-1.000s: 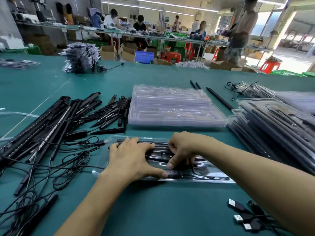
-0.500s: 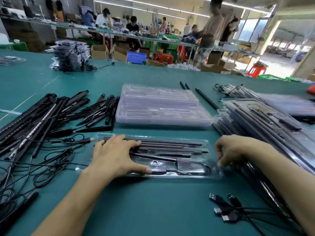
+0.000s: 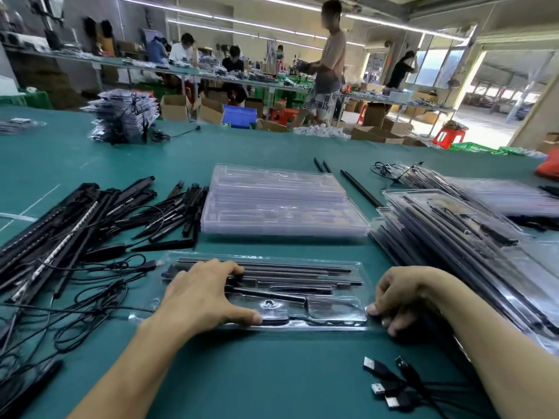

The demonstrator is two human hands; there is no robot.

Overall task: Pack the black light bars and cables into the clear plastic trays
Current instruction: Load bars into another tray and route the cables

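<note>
Right hand (image 3: 402, 300) has left the light bars (image 3: 287, 271) and pinches the tray (image 3: 320, 326) end; left hand (image 3: 202, 294) presses flat on it.

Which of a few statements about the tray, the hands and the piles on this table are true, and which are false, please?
1. The left hand lies flat on the filled tray. True.
2. The right hand holds that tray's right end. True.
3. The stack of empty trays lies left of the loose light bars. False: it lies to their right, beyond the filled tray.
4. The USB plugs lie inside the filled tray. False: they lie on the table, nearer than the tray, beside the right forearm.
</note>
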